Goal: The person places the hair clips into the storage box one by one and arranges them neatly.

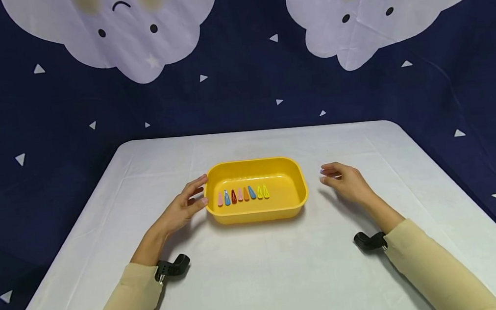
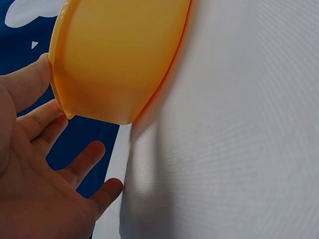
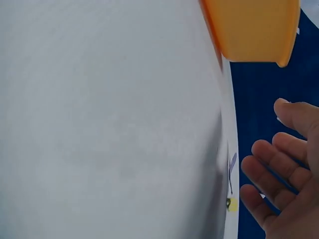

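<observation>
Several small snap hair clips (image 1: 240, 194) lie in a row inside a yellow plastic tray (image 1: 258, 216), from its left side to past its middle. They are pink, blue, dark red, orange and yellow. My left hand (image 1: 185, 207) is at the tray's left end, its thumb and fingertips touching the rim. The left wrist view shows the other fingers of that hand spread below the tray's corner (image 2: 99, 112). To the right of the tray, my right hand (image 1: 345, 182) hovers with relaxed, slightly bent fingers and holds nothing. The clips are hidden in both wrist views.
The tray stands on a table with a white cloth (image 1: 258, 272), toward its far half. A dark blue curtain with cloud shapes (image 1: 242, 86) hangs behind the far edge. Black wrist cameras (image 1: 173, 266) sit at both sleeves' cuffs.
</observation>
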